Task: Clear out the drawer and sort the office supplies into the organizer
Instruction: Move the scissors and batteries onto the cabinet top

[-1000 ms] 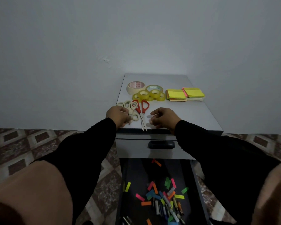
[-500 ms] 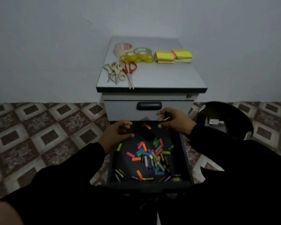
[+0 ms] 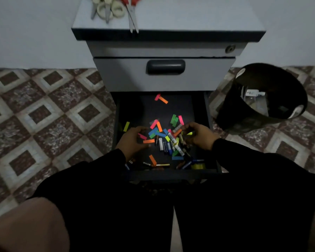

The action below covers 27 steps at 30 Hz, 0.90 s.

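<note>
While both hands reach down into the open drawer [image 3: 210, 113], the left hand [image 3: 133, 140] sits at the left of the pile with its fingers curled over a pink tab [image 3: 142, 136] and an orange tab [image 3: 148, 141]; whether it actually pinches either one cannot be told. Opposite it, the right hand [image 3: 198, 136] has its fingers curled among the batteries [image 3: 166, 145] and a yellow tab [image 3: 189, 133], and its grip cannot be told either. Coloured tabs and batteries lie scattered across the dark drawer floor, most in a heap between the two hands, with a pink and an orange tab apart near the back. Above the drawer is a shut drawer with a dark handle [image 3: 165, 66]. On the cabinet top [image 3: 198, 13] lie cream scissors [image 3: 107, 8] and red scissors [image 3: 132, 13]. A black bin [image 3: 262, 99] stands on the tiled floor [image 3: 44, 113] to the right
</note>
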### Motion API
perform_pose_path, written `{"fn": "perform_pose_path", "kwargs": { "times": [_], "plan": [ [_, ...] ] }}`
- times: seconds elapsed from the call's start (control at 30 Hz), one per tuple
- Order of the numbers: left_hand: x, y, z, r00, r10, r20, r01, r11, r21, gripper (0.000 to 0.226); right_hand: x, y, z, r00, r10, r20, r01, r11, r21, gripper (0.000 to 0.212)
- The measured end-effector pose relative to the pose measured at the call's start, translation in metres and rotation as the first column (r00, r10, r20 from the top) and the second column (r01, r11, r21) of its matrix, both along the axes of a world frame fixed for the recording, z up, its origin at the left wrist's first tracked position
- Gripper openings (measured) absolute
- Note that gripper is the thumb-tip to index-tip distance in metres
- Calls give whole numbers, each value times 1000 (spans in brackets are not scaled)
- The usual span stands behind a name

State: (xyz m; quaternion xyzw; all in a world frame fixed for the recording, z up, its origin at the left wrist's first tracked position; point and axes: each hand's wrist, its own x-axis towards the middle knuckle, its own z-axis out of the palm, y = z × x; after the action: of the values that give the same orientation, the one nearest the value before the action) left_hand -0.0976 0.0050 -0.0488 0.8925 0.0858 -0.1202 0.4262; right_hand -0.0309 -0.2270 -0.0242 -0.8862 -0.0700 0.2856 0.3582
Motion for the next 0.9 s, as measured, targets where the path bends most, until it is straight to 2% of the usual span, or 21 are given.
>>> {"fn": "perform_pose_path", "kwargs": {
  "times": [0.17, 0.37, 0.6, 0.9],
  "plan": [
    [9, -2, -25, 994, -94, -57, 101, 986, 132, 69, 13, 3, -26, 996, -29, -80, 26, 999, -42, 39],
    [16, -10, -46, 981, -148, -126, 169, 970, 176, 79, 15, 5, -48, 994, -34, -107, 25, 996, -82, 51],
    [17, -30, -56, 957, -245, -152, 271, 945, 181, 82, -3, 15, -68, 990, -63, -123, 44, 987, -154, 46],
    [21, -43, -63, 961, -232, -147, 249, 963, 105, 76, -12, 32, -77, 954, -270, -130, 263, 963, -65, 51]
  ]
}}
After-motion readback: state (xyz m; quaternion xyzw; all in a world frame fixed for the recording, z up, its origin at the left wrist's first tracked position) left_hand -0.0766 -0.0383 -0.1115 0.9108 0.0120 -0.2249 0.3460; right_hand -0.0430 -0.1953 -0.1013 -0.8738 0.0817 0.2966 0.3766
